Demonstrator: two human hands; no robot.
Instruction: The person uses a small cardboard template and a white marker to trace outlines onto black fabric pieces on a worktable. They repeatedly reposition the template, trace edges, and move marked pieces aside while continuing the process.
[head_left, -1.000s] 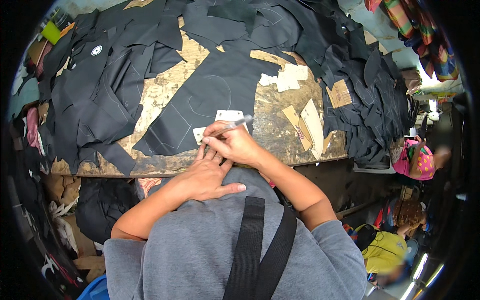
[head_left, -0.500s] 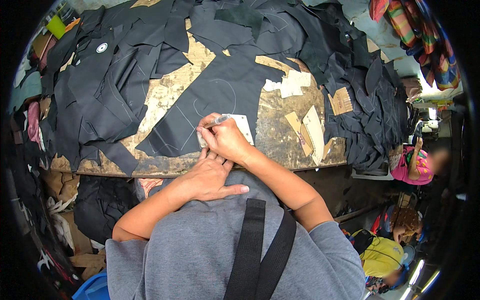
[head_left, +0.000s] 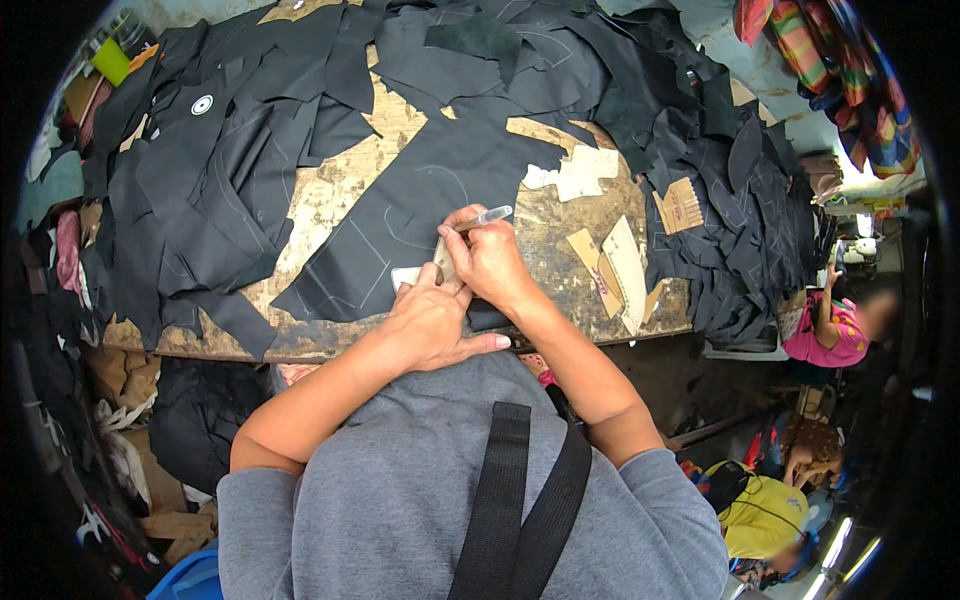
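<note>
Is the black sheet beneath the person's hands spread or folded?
Spread, where visible: the black sheet lies flat on the table, pale lines showing.

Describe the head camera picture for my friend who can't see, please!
A person's right hand holds a pen over a line-marked black sheet; the left hand touches a white piece there. Black pieces crowd the wooden table.

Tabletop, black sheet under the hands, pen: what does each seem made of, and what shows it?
Tabletop: apparently wood, worn and dull, with a blotchy brown surface.
Black sheet: perhaps leather or imitation, matte, with a smooth, even surface.
Pen: probably plastic, its end glossy and see-through.
</note>
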